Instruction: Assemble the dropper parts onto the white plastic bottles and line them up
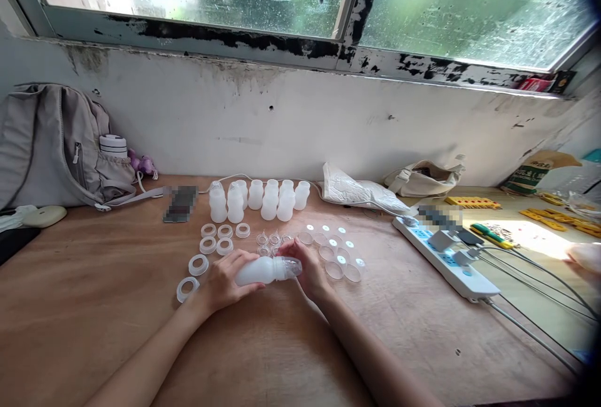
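Observation:
My left hand [231,282] is wrapped round a frosted white plastic bottle [263,271], which lies nearly level above the table. At the bottle's right end sits a clear dome cap [287,268]. My right hand [307,268] curls behind and around this cap, its fingers partly hidden. Several white screw rings [198,264] lie left of my hands. Beyond the bottle are several small clear teat-like pieces [261,240], partly covered by my right hand. To the right, several clear round covers [334,270] lie in rows. More frosted bottles [269,206] stand upright behind.
A grey backpack [56,144] and a blurred phone-like object [180,203] are at the left. Along the wall lie a white plastic package [352,189] and a beige pouch [422,178]. A power strip [446,263] with cables borders the right side, beside yellow pieces [474,202].

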`<state>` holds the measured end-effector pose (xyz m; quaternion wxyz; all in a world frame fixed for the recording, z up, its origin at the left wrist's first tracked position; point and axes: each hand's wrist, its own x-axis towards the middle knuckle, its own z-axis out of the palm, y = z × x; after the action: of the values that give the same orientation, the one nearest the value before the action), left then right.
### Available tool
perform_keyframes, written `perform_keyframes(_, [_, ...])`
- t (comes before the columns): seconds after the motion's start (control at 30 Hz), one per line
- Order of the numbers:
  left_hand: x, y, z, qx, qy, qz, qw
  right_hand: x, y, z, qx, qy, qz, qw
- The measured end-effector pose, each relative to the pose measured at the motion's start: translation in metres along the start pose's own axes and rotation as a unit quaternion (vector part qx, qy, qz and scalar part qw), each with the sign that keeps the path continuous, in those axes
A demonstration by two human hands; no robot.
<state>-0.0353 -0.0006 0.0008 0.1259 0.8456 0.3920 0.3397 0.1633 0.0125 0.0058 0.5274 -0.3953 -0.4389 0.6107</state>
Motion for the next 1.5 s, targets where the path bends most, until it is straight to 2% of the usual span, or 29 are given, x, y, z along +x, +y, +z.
perform_keyframes(0.1, [-0.001, 0.001, -0.001, -0.004, -0.018, 0.019, 1.000, -0.001, -0.003, 0.001, 0.053, -0.080, 0.083, 0.992])
perform_keyframes(0.2, [-0.002, 0.000, -0.002, -0.009, -0.028, 0.025, 0.999, -0.002, -0.002, 0.002, 0.050, -0.106, 0.117, 0.986])
perform_keyframes(0.6, [-0.003, 0.005, -0.005, -0.060, -0.040, 0.051, 0.996, -0.010, 0.001, 0.006, -0.023, -0.139, 0.043, 0.989])
perform_keyframes(0.9, [-0.003, 0.003, -0.003, -0.036, -0.034, 0.068, 0.996, -0.009, 0.000, 0.006, -0.049, -0.149, 0.055, 0.986])
perform_keyframes(1.03, [-0.004, 0.004, -0.005, -0.013, -0.036, 0.081, 0.996, -0.011, 0.000, 0.006, -0.071, -0.143, 0.035, 0.986])
perform_keyframes(1.13, [-0.003, 0.004, -0.005, 0.016, -0.015, 0.089, 0.996, -0.009, -0.005, 0.005, -0.103, -0.112, -0.006, 0.988])
perform_keyframes(1.27, [-0.002, 0.000, -0.001, 0.067, 0.067, 0.070, 0.993, -0.001, -0.021, 0.004, -0.167, -0.016, -0.070, 0.983])
perform_keyframes(1.37, [0.000, -0.003, 0.001, 0.083, 0.120, 0.013, 0.989, 0.005, -0.032, 0.005, -0.177, -0.024, -0.069, 0.981])
perform_keyframes(1.5, [0.002, -0.007, 0.003, 0.060, 0.159, -0.036, 0.985, 0.011, -0.041, 0.011, -0.193, -0.032, -0.085, 0.977])
